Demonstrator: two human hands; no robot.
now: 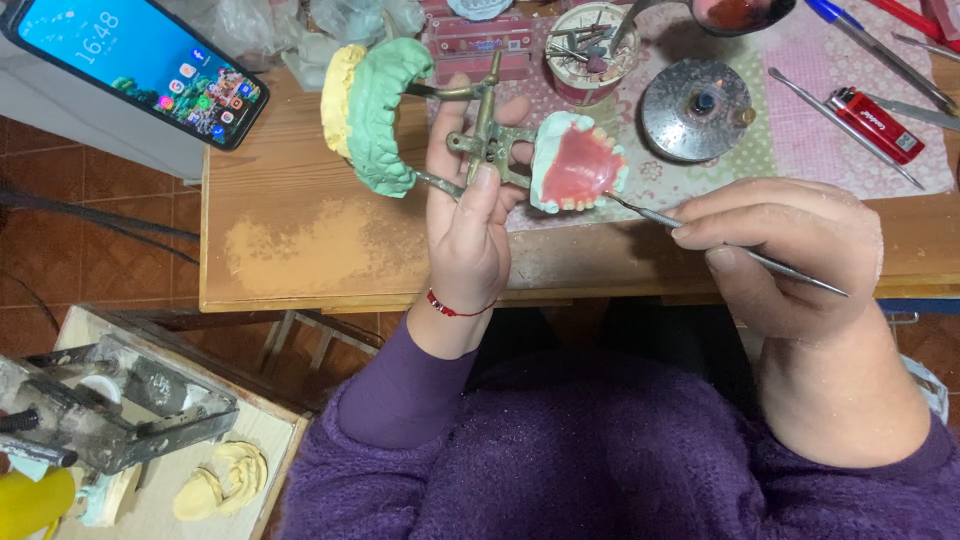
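Wooden workbench (300, 240), cluttered at 12 o'clock. Brass articulator (487, 140) is clamped in the left hand (466, 235); pink wax denture (578, 165) sits at its 3 o'clock. Thin metal carver (720, 245) is pinched by the right hand (780, 250), tip touching wax. Light, steady strokes are advised.

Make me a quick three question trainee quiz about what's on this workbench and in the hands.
1. True or false: the left hand holds the brass hinged frame.
2. The metal pick in the right hand touches which part? A) green mould B) pink denture C) red lighter
3. Fill in: the phone lies at the table's far ____ corner.

Key: 1 true; 2 B; 3 left.
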